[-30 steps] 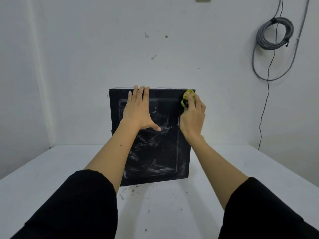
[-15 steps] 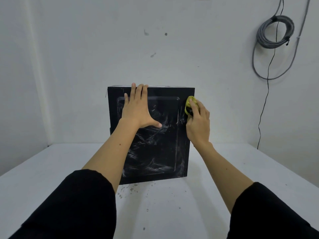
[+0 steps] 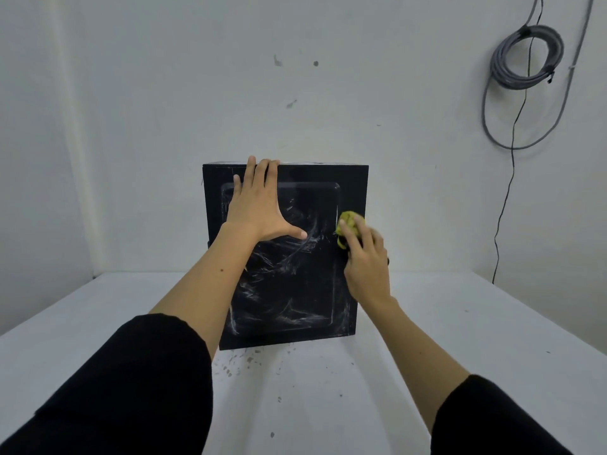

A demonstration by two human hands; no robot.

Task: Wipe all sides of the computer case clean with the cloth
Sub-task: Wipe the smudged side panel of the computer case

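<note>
one black case [image 3: 289,277] stands upright at the centre of the frame on a white table [image 3: 460,323], near the back wall. its near panel is streaked with whitish smears, thickest across the middle and along the lower edge. two hands are on it. the left hand [image 3: 259,208] lies flat against the upper left of the panel, fingers straight and together, fingertips reaching the top edge, thumb spread out to the right; it holds nothing. the right hand [image 3: 366,257] is at the case's right edge, about mid height, fingers curled round one bunched yellow cloth [image 3: 349,224], which is pressed against the panel's right margin. a small dark bit shows at the right of that hand; what it is cannot be told. both forearms are bare, with two black sleeves [image 3: 124,389] at the bottom of the frame. dark specks [image 3: 239,362] dot the table just in front of the case. one coil of grey cable [image 3: 525,57] hangs on the wall in the upper right, with a thin black wire [image 3: 507,192] trailing down from it.
</note>
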